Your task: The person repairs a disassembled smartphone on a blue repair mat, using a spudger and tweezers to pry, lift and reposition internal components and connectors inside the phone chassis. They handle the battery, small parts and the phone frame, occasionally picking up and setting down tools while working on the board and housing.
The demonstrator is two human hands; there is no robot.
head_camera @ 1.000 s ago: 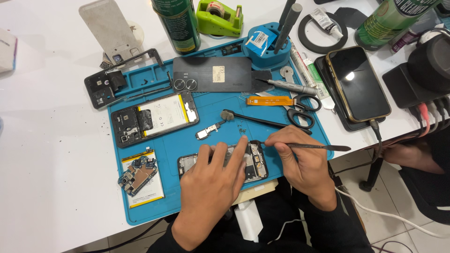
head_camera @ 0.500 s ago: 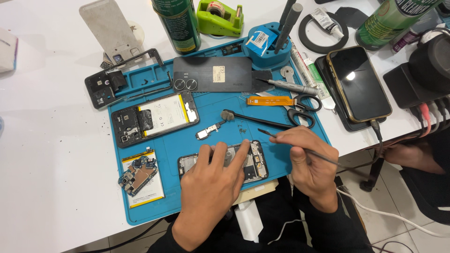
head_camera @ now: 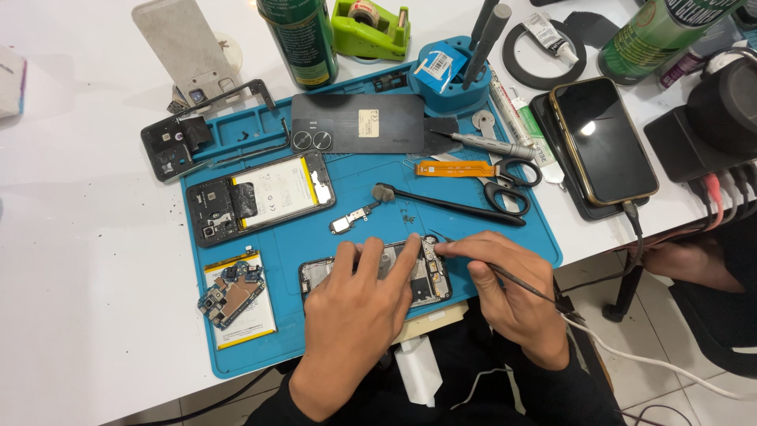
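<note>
My left hand (head_camera: 355, 315) lies flat on an opened phone frame (head_camera: 426, 276) at the near edge of the blue repair mat (head_camera: 355, 181), its fingers spread over the frame's middle. My right hand (head_camera: 509, 288) grips a thin black tool (head_camera: 516, 285), whose tip touches the frame's upper right corner beside a small part (head_camera: 430, 246). Much of the frame is hidden under my left hand.
On the mat lie a second opened phone with battery (head_camera: 264, 193), a circuit board on a battery (head_camera: 236, 292), a black back cover (head_camera: 363, 132), a brush (head_camera: 449, 203), scissors (head_camera: 509, 177) and an orange flex cable (head_camera: 449, 167). A dark phone (head_camera: 603, 138), bottles and a tape dispenser (head_camera: 371, 28) stand beyond.
My right hand swung the thin tool from pointing out to the right and brought its tip down to the frame's upper right corner. My left hand stayed on the frame.
</note>
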